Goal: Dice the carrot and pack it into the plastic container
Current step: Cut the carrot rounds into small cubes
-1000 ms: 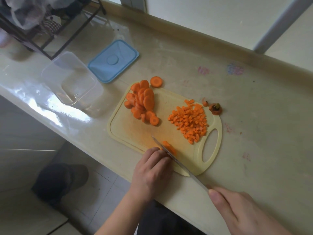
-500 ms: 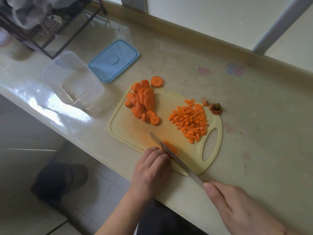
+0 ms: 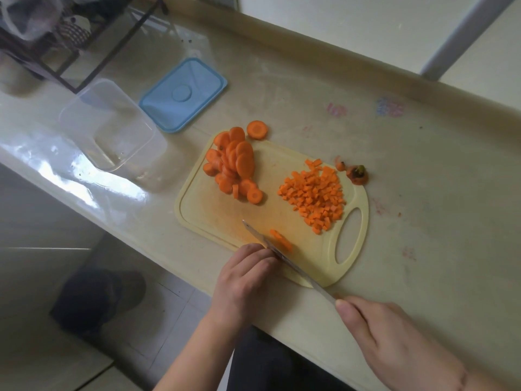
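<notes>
Carrot slices, a few stacked, lie on one cutting board under the left hand's curled fingertips; the right hand grips one knife. One diced pile, one slice heap, one container, one lid on the table.

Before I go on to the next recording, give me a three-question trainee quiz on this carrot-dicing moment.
1. True or false: the clear plastic container already holds diced carrot.
2. Which hand holds the long steel knife? A) left B) right
3. Fill in: the blue rectangular lid lies on the ____ beside the container.

Key: 1. False, the small orange carrot cubes sit on the pale yellow cutting board. 2. B, the right hand; the left hand steadies carrot slices. 3. Counter.
</notes>
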The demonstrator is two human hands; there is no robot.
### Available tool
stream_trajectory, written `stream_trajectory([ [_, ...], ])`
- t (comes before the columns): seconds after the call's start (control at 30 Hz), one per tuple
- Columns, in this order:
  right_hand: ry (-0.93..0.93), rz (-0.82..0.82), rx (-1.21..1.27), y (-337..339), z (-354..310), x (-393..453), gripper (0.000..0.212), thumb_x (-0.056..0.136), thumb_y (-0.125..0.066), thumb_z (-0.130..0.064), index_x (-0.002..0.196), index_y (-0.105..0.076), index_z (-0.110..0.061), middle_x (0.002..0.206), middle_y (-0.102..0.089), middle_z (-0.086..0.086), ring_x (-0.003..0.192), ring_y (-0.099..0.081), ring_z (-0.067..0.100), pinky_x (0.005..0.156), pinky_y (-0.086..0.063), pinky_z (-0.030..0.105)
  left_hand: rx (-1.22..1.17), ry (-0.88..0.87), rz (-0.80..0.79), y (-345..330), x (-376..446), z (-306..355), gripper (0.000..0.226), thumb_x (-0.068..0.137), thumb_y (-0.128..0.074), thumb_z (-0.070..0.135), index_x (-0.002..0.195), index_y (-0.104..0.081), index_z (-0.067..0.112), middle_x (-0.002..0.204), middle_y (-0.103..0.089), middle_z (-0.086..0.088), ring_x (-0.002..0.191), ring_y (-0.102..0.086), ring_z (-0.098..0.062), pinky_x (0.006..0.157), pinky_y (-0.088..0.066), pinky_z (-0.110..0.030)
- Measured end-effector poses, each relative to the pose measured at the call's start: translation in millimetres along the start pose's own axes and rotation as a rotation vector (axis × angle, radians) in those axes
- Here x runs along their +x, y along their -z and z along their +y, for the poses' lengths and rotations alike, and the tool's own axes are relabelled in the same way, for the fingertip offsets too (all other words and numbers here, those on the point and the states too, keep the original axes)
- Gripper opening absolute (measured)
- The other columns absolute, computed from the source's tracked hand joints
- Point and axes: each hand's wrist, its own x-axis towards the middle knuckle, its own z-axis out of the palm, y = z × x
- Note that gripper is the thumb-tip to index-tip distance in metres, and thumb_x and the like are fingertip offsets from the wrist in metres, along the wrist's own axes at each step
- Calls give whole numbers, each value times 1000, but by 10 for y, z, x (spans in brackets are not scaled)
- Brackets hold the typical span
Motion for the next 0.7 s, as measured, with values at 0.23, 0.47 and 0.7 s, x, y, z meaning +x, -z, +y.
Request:
stream_trajectory([
  [0.23, 98, -2, 72, 0, -127, 96, 50, 91, -16, -68, 85, -51, -33, 68, -58, -4, 63, -54, 15, 64, -45, 40, -18, 17, -25, 45, 20, 26, 14, 83, -72, -12, 94, -74, -2, 103, -72, -10, 101, -66, -29, 85, -56, -39],
  [0.47, 78, 31, -333, 218, -79, -139, 101, 59, 26, -84, 141, -22, -51, 108, -68, -9, 99, -63, 9, 82, -49, 25, 112, 205, 352, 760, 93, -17, 18, 83, -54, -3, 72, -69, -3, 79, -64, -14, 76, -62, -32, 76, -52, -31],
  [0.7, 141, 89, -534, 234, 134, -182, 81, 84, 3, -79, 129, -55, -44, 69, -70, -9, 57, -65, 11, 48, -51, 32, 111, 195, -195, 1185, 1022, -118, 17, 89, -70, 10, 104, -75, 16, 90, -67, 7, 81, -60, -9, 77, -48, -21],
])
